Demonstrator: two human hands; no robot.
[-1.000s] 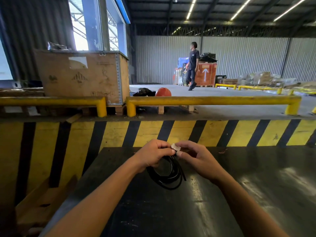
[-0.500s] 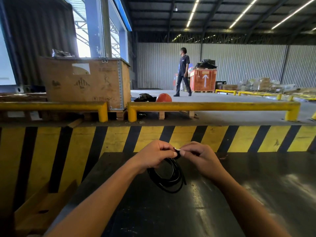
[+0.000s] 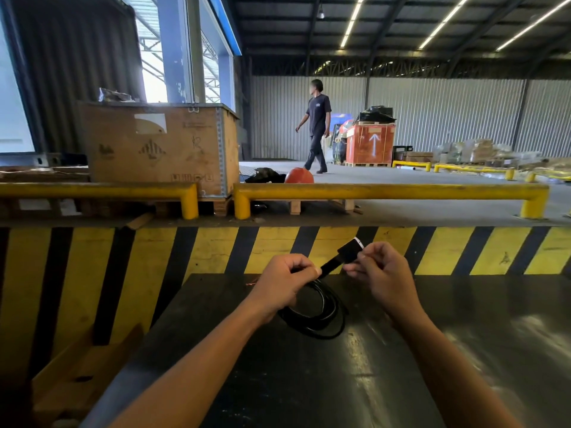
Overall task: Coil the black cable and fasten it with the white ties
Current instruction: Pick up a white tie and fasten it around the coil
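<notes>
The black cable hangs as a coil of several loops just above the dark table. My left hand is closed around the top of the coil. A flat strap, black on the side I see with a white edge at its tip, runs from my left fist up and to the right. My right hand pinches that strap near its free end, pulled out taut. Whether the strap wraps the coil is hidden inside my left fist.
A yellow-and-black striped wall rises right behind the table. Above it are yellow rails, a big wooden crate and an orange round object. A person walks left across the floor. Wooden boards lie at the table's left.
My right hand has drawn the strap out from my left fist, up and to the right. Earlier both hands were pinched close together at the coil's top. The person walked left.
</notes>
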